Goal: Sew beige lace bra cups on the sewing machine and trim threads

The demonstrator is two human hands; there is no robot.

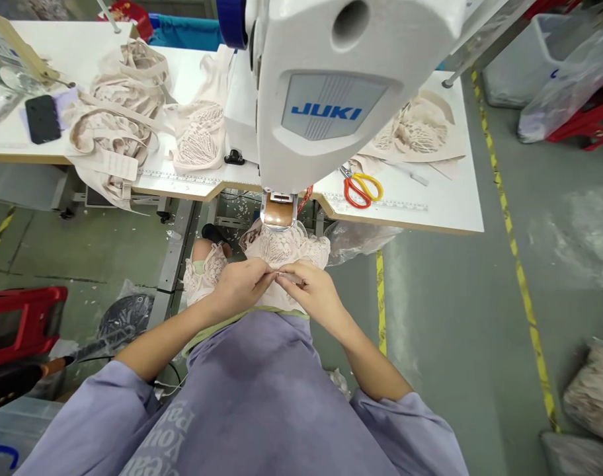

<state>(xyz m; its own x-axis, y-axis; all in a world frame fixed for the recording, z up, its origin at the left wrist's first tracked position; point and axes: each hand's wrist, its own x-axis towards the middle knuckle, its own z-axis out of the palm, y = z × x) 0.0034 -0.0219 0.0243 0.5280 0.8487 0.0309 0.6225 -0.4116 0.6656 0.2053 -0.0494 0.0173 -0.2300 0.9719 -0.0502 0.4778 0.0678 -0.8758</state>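
Note:
Over my lap, just in front of the sewing machine [326, 86], lies a beige lace bra [281, 244] with its patterned cups spread out. My left hand [244, 281] pinches an edge of it between thumb and fingers. Close against it, my right hand [309, 287] pinches the same edge, fingertips almost touching the left ones. The small bit between the fingertips is too tiny to make out. A lace part of the garment hangs over the knee to the left. Above the bra is the machine's lower end with a brown, metal-rimmed plate [279, 211].
On the white table [455, 198], red-and-yellow scissors [361, 188] lie right of the machine. Beige bra piles [116, 99] and a black phone [42, 119] are on the left; more lace pieces [415, 129] lie right. A red stool [24, 324] stands at the left.

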